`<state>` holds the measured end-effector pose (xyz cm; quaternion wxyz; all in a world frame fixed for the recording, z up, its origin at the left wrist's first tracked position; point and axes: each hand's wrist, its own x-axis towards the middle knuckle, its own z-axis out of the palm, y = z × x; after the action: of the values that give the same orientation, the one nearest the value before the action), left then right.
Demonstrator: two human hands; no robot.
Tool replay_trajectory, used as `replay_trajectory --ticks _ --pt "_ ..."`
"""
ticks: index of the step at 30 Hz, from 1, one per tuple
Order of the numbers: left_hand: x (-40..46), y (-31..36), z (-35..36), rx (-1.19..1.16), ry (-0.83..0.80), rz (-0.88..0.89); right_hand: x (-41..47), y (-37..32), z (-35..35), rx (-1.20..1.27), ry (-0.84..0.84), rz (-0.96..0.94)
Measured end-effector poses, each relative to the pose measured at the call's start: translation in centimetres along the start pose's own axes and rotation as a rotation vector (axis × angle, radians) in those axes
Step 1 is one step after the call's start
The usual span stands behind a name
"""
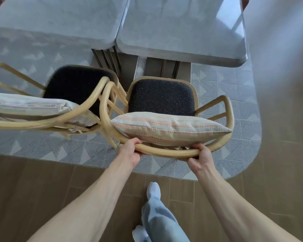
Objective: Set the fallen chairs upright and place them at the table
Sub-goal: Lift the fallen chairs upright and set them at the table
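Observation:
A light wooden chair with a dark speckled seat stands upright facing the grey table. A striped cushion leans against its curved back. My left hand grips the back rail at its left end. My right hand grips the same rail at its right end. A second matching chair stands upright just to the left, its armrest touching or overlapping the first chair's. It carries a striped cushion too.
Both chairs stand on a grey patterned rug over a wooden floor. The table has two tops set side by side on dark bases. My legs and white socks are below the held chair. A pale wall lies to the right.

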<state>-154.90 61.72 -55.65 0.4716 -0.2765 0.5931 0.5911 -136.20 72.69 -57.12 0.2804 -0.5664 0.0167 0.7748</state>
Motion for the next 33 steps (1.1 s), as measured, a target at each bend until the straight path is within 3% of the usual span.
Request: replay_trajectory --ticks 15,33 --pt "2.0 1.5 2.0 0.032 -0.029 -0.016 1.2 -1.3 2.2 -0.024 0.066 -0.009" --pt "0.3 1.1 0.4 0.154 -0.161 0.081 -0.3 -1.5 0.8 -0.183 0.019 -0.095"
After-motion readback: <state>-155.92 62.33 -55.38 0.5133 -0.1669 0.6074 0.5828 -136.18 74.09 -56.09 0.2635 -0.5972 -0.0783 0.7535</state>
